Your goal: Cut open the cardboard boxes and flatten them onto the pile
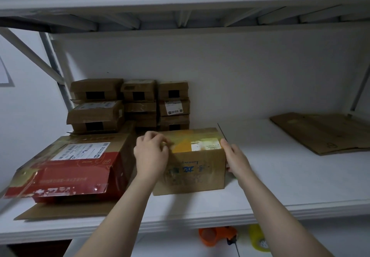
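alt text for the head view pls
The left hand grips the top of a taped brown box on a white shelf; the right hand holds its right side. Left of it sit stacked boxes, at right flattened cardboard.

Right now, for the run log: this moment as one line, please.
left hand: curled on taped top of brown cardboard box | right hand: at box's right edge, grip unclear | flattened cardboard: shelf, far right
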